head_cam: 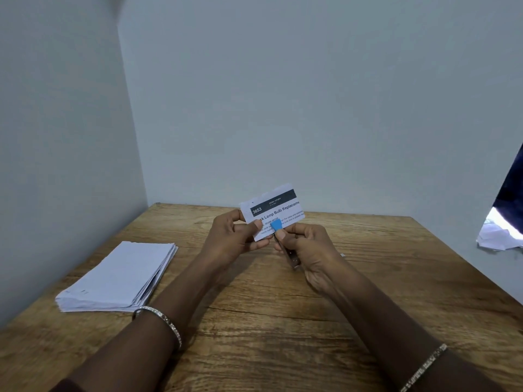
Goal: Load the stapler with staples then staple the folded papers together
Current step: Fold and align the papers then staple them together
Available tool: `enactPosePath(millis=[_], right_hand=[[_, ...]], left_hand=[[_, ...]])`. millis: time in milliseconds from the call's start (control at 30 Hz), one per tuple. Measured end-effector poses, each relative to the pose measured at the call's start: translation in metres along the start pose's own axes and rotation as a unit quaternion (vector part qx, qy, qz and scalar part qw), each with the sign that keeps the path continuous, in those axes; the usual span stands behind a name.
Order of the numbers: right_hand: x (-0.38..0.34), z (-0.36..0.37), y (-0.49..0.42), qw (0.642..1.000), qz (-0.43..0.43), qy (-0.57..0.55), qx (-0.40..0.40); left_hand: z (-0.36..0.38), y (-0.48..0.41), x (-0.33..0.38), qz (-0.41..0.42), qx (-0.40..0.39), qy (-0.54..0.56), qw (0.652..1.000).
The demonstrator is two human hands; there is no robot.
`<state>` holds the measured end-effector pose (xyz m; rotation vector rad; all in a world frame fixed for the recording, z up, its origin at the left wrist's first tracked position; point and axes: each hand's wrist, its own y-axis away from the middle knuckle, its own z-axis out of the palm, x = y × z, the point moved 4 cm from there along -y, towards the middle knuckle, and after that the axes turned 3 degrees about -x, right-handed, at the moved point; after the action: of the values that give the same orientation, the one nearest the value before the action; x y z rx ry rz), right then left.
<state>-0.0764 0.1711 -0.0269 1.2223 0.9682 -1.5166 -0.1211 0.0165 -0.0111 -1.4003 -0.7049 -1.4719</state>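
- Table [283, 306]: a stack [113, 278] lies at the left, well apart.
- Paper [271, 207]: left hand [232, 239] pinches it, held above the table.
- Stapler [276, 225]: right hand [308, 250] grips it at the paper's lower edge (loading looks done to me); next I'd squeeze firmly.

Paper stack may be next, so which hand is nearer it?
Left. Left hand, holding folded paper, is right of the paper stack; right hand, gripping the stapler, farther right.

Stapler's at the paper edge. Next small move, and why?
Probably squeeze the stapler with the right hand: its blue tip sits over the lower edge of the folded paper, which the left hand pinches steady.
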Motion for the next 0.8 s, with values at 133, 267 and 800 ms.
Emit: enactPosePath(millis=[133, 267, 800], right_hand=[[-0.0029, -0.0032, 0.0021, 0.998, 0.004, -0.011, -0.054], [-0.0066, -0.0044, 0.0039, 0.997, 0.008, -0.013, -0.082], [-0.0078, -0.0070, 0.0044, 0.998, 0.015, -0.012, -0.062]], left_hand=[[-0.0027, -0.0011, -0.0011, 0.004, 0.006, 0.006, 1.000], [-0.0070, -0.0034, -0.0018, 0.009, 0.013, 0.007, 1.000], [-0.0071, -0.0063, -0.0008, 0.026, -0.011, -0.021, 0.999]])
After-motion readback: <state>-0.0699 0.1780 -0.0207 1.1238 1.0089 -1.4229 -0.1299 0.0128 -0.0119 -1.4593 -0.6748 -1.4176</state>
